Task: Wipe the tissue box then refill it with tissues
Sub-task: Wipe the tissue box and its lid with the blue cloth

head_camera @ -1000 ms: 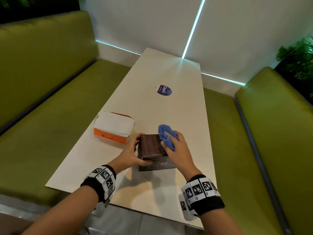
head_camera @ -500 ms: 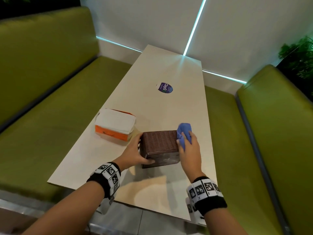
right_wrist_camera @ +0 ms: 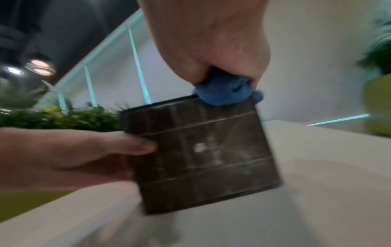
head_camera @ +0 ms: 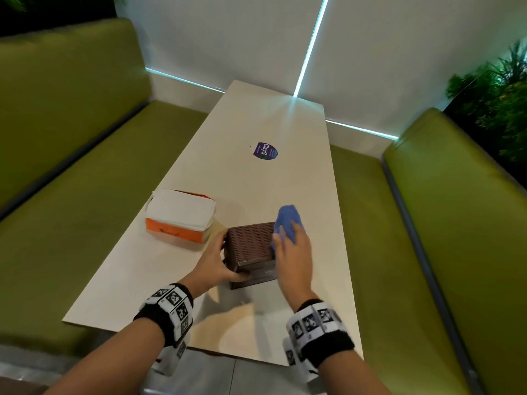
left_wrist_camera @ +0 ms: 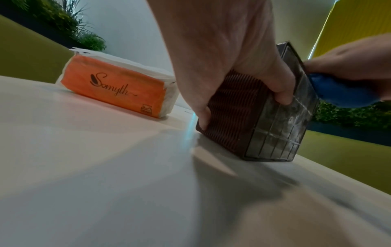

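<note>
A dark brown woven tissue box (head_camera: 251, 246) (left_wrist_camera: 251, 115) (right_wrist_camera: 198, 150) stands on the pale table (head_camera: 285, 181) near its front. My left hand (head_camera: 219, 260) (left_wrist_camera: 232, 55) grips the box's left side, thumb on the near face. Over the box's right top edge, my right hand (head_camera: 291, 246) (right_wrist_camera: 211, 55) holds a crumpled blue cloth (head_camera: 288, 223) (right_wrist_camera: 224, 93) (left_wrist_camera: 338, 93) and presses it against the box. An orange and white pack of tissues (head_camera: 179, 219) (left_wrist_camera: 118, 86) lies just left of the box, apart from both hands.
A round purple sticker (head_camera: 263, 151) lies on the table's middle. Green padded benches (head_camera: 71, 195) (head_camera: 442, 223) flank the table on both sides. A white wall with lit strips closes the far end, and plants (head_camera: 496, 101) stand at the far right.
My right hand slid the blue cloth from the box's top to its right edge, then back a little onto that top edge. The left hand kept its hold on the box.
</note>
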